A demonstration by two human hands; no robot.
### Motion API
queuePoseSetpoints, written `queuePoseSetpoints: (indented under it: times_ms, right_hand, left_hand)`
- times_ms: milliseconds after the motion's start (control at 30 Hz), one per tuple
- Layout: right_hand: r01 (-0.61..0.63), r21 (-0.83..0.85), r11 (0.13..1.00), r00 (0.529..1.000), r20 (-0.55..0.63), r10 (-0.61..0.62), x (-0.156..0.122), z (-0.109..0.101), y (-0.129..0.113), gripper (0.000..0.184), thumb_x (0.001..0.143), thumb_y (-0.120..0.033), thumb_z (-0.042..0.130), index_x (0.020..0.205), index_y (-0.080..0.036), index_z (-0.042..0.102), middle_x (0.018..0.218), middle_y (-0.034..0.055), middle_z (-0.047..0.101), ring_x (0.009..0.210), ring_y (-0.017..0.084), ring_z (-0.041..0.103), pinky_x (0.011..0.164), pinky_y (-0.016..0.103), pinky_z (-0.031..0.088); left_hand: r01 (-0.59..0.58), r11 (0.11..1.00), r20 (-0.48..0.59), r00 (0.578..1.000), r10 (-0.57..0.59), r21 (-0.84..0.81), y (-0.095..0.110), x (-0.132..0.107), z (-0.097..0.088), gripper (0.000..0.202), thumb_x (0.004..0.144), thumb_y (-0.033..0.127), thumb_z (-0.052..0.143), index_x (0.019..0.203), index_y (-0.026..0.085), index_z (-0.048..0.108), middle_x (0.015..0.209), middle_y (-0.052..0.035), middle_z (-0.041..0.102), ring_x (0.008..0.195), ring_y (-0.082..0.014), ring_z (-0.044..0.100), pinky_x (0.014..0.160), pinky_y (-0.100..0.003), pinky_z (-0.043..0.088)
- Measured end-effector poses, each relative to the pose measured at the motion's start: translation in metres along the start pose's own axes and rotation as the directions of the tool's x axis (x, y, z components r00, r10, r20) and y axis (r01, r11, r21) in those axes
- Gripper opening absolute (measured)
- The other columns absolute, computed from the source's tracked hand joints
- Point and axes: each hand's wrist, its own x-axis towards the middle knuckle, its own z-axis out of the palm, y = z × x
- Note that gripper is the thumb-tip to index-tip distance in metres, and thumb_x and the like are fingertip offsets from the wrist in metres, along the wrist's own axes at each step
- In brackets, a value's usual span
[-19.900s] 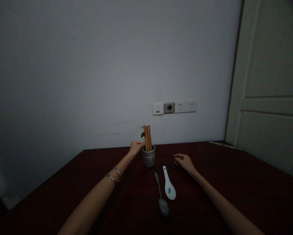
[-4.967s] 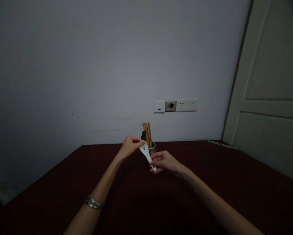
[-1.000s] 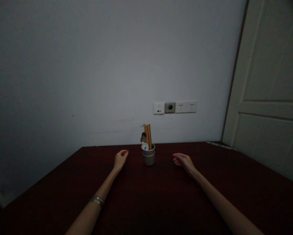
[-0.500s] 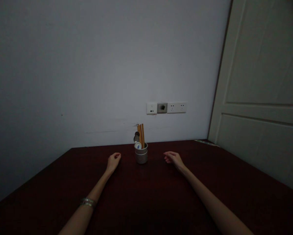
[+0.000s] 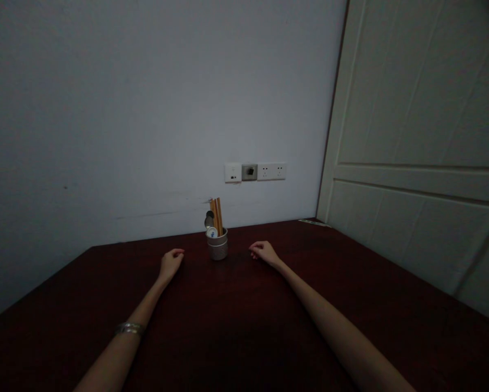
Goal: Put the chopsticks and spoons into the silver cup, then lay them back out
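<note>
- Left hand [image 5: 170, 265]: rests on the dark red table [image 5: 244, 332], left of the cup. Fingers loosely curled inward, tips toward the cup. It holds nothing and touches only the tabletop.
- Right hand [image 5: 263, 252]: rests palm down on the table, right of the cup. Fingers loosely bent and pointing toward the cup. It holds nothing.
- Cup [image 5: 218, 249]: a small grey metal cup standing upright on the table, near the far edge and close to the wall. It sits between the two hands and is clear of both, with the right hand slightly nearer.
- Contents of the cup: a bundle of wooden chopsticks [image 5: 217, 214] stands nearly upright and rises well above the rim. A metal spoon [image 5: 209, 220] stands just left of the chopsticks, bowl end up. A white spoon [image 5: 212, 233] with a blue mark sits lower, at the rim, bowl end up.
- Bracelet [image 5: 129, 328]: a silver band on the left wrist; the forearm lies along the table.
- Surroundings: a plain pale wall [image 5: 126, 109] behind the table carries a row of sockets [image 5: 255, 171] above the cup. A pale panelled door [image 5: 416, 163] stands to the right.
- Lighting is dim; finer detail on the spoons cannot be made out.
</note>
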Motion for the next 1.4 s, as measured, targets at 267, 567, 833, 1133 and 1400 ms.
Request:
queuePoseSetpoints:
  times_ms: [267,567,833,1133,1400]
  right_hand:
    - [0.043,-0.161,0.986,0.999,0.003,-0.043,-0.004,0.001,-0.002,0.012,0.067,-0.016,0.051,0.07,-0.012,0.062,0.052,0.0002,0.06,0.044,0.009,0.053,0.045,0.017,0.04]
    - [0.071,-0.263,0.962,0.997,0.005,-0.072,-0.004,0.0,-0.001,0.017,0.068,-0.015,0.047,0.074,-0.012,0.063,0.056,0.0014,0.061,0.049,0.01,0.055,0.048,0.018,0.041]
    - [0.087,-0.299,0.95,0.996,0.017,-0.086,-0.004,0.0,0.0,0.019,0.068,-0.017,0.046,0.075,-0.012,0.063,0.057,0.0021,0.062,0.05,0.011,0.057,0.05,0.019,0.042]
    - [0.113,-0.302,0.947,0.994,0.031,-0.108,-0.005,0.0,0.002,0.02,0.068,-0.021,0.046,0.076,-0.012,0.062,0.057,0.0023,0.061,0.051,0.012,0.057,0.051,0.02,0.042]
    - [0.111,-0.3,0.947,0.994,0.049,-0.101,-0.005,-0.001,0.001,0.021,0.069,-0.021,0.045,0.076,-0.011,0.062,0.058,0.0032,0.062,0.052,0.013,0.057,0.05,0.02,0.041]
  left_hand:
    - [-0.012,1.0,-0.012,1.0,0.013,0.015,0.003,-0.004,0.0,0.022,0.067,0.016,0.05,0.083,0.014,0.065,0.087,-0.0063,0.066,0.083,-0.0173,0.06,0.075,-0.023,0.042]
    - [-0.056,0.998,0.009,0.998,0.056,0.024,0.004,-0.007,-0.002,0.02,0.068,0.017,0.049,0.079,0.014,0.066,0.088,-0.0072,0.066,0.086,-0.0192,0.059,0.079,-0.025,0.041]
    - [-0.072,0.997,0.0,0.997,0.072,0.001,-0.003,-0.005,0.001,0.019,0.066,0.018,0.049,0.076,0.016,0.065,0.084,-0.0059,0.066,0.082,-0.0197,0.06,0.077,-0.027,0.042]
    - [-0.206,0.966,-0.141,0.973,0.185,-0.158,0.032,-0.016,0.003,0.044,0.065,0.038,0.056,0.101,0.012,0.056,0.085,-0.0074,0.061,0.077,-0.0184,0.057,0.073,-0.03,0.044]
    - [-0.197,0.87,-0.004,0.976,0.219,-0.452,0.079,-0.027,0.037,0.071,0.049,0.032,0.074,0.112,0.013,0.047,0.114,-0.0157,0.05,0.105,-0.0245,0.048,0.089,-0.036,0.036]
